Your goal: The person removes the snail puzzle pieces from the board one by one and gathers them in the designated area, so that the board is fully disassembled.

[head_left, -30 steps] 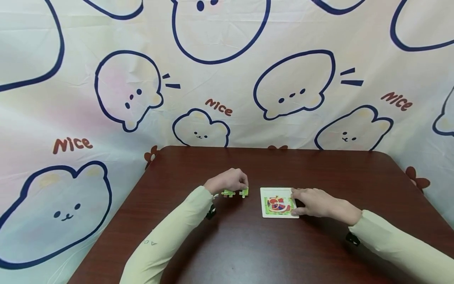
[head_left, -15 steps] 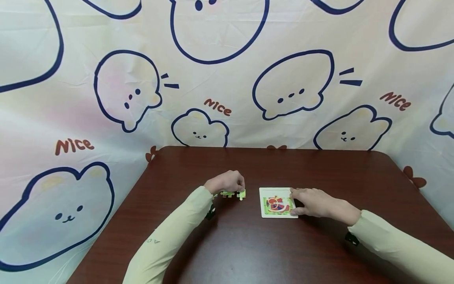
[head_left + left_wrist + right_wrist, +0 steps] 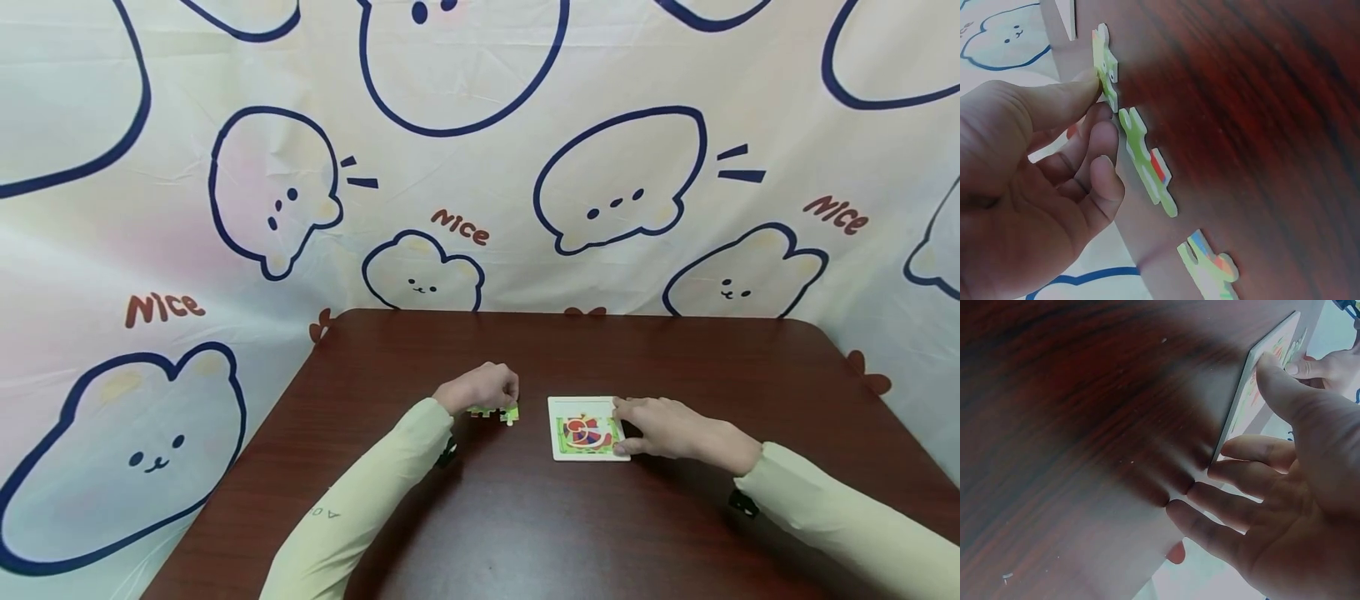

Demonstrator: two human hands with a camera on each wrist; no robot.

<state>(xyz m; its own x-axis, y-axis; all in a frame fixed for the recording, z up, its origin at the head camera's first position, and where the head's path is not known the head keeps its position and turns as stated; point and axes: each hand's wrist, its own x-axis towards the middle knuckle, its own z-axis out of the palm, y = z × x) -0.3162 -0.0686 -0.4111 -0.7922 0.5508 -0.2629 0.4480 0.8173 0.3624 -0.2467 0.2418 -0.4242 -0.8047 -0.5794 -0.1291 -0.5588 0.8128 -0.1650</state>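
Between thumb and index finger, my left hand (image 3: pixel 483 387) pinches a green jigsaw piece (image 3: pixel 1107 69) low over the table. Just beside it lies another green jigsaw piece (image 3: pixel 1145 156) with a red patch. A third jigsaw piece (image 3: pixel 1210 267), with blue and orange on it, is partly cut off by the left wrist view's lower edge. To the right is a white-framed puzzle board (image 3: pixel 562 403) with a green, red and purple picture in it. My right hand (image 3: pixel 671 427) rests at its right edge, thumb on the frame and the other fingers nearly straight.
Both hands work over a dark brown wooden table (image 3: pixel 480 517). A pale cloth (image 3: pixel 480 175) with blue outlined cartoon animals hangs behind the table and along its sides.
My left hand has drawn its jigsaw piece slightly left and closer to the neighbouring piece. The right hand and the board have stayed in place.
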